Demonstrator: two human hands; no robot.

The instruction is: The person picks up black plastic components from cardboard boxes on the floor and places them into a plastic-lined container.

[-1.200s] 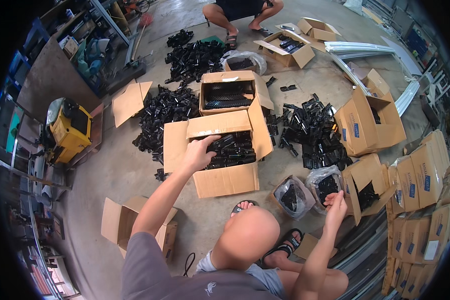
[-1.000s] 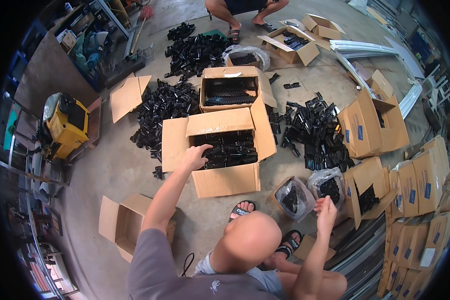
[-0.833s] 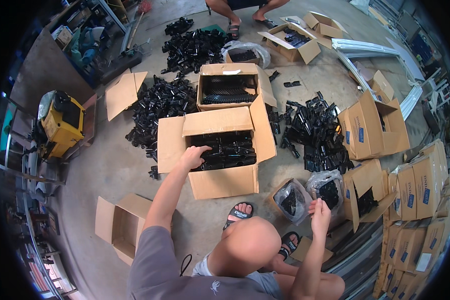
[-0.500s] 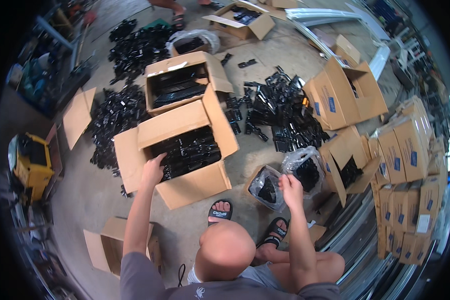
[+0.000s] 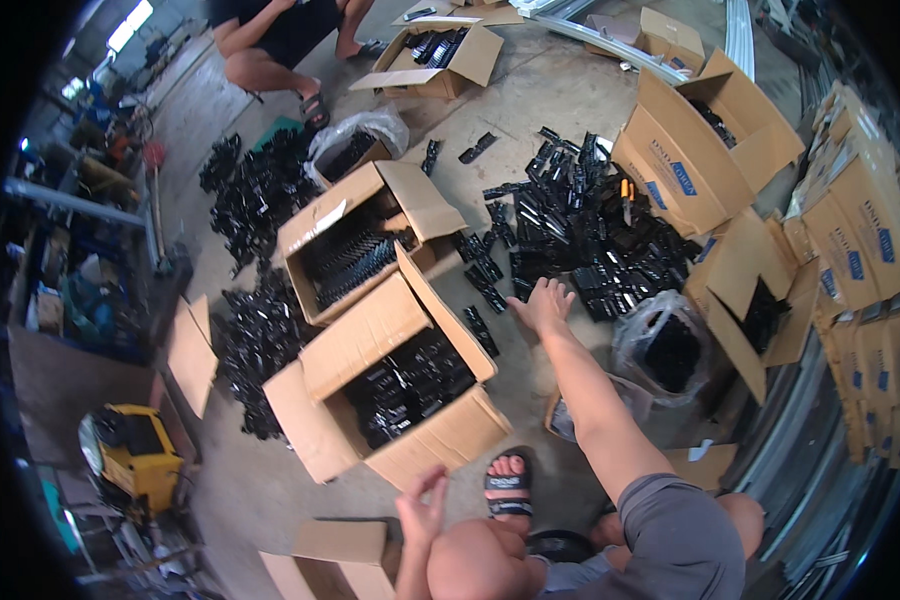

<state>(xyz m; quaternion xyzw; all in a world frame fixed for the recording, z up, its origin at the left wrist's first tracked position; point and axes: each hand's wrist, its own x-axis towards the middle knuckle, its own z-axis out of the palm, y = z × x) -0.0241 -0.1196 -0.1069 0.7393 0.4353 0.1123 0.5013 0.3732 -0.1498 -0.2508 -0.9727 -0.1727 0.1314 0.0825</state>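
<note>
My right hand (image 5: 547, 305) reaches forward over the floor, fingers spread and nothing in them. Its fingertips come close to the near left edge of a heap of black plastic parts (image 5: 595, 235). My left hand (image 5: 423, 505) hovers above my knee, by the front flap of an open cardboard box (image 5: 435, 435). Its fingers are loosely bent and apart, with nothing visible in them. Rows of black plastic parts (image 5: 405, 390) fill that box. My right forearm partly covers a small box with a plastic liner (image 5: 567, 420).
Behind the near box stands another carton (image 5: 335, 215) of black parts. More black parts (image 5: 270, 360) lie heaped at left. A plastic bag (image 5: 660, 350) and open cartons (image 5: 685, 165) stand at right. A person (image 5: 280, 45) squats at the far left; an orange-handled tool (image 5: 626, 200) lies on the heap.
My right hand has gone from the lined small box forward to the heap, its fingers spreading. My left hand has left the box and drawn back toward my knee. The view has shifted.
</note>
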